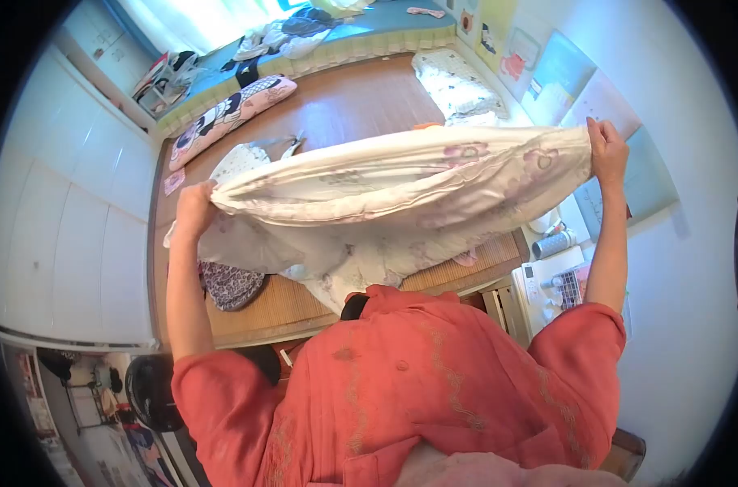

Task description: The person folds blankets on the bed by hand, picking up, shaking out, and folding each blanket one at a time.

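Presently, we find the floral cloth [466, 195] raised above the near half of the bed platform [352, 89], stretched between two hands. The fingers of the left hand [194, 209] are closed around one gathered end; those of the right hand [608, 150] grip the opposite corner. We judge the spreading to be partial: the upper edge is drawn out, while the middle sags in deep folds and the lower part hangs bunched over the platform's near side. Smoothing is not yet done.

Around the platform, we note a pink bolster [231, 118] along its left side, a white pillow [458, 85] at its far right, and clothes [284, 36] heaped on the ledge [385, 24] beyond its far end. As possible obstructions, we record a leopard-print item [232, 284] at its near left and a speckled white piece [239, 162] farther up that side, partly hidden by the cloth.
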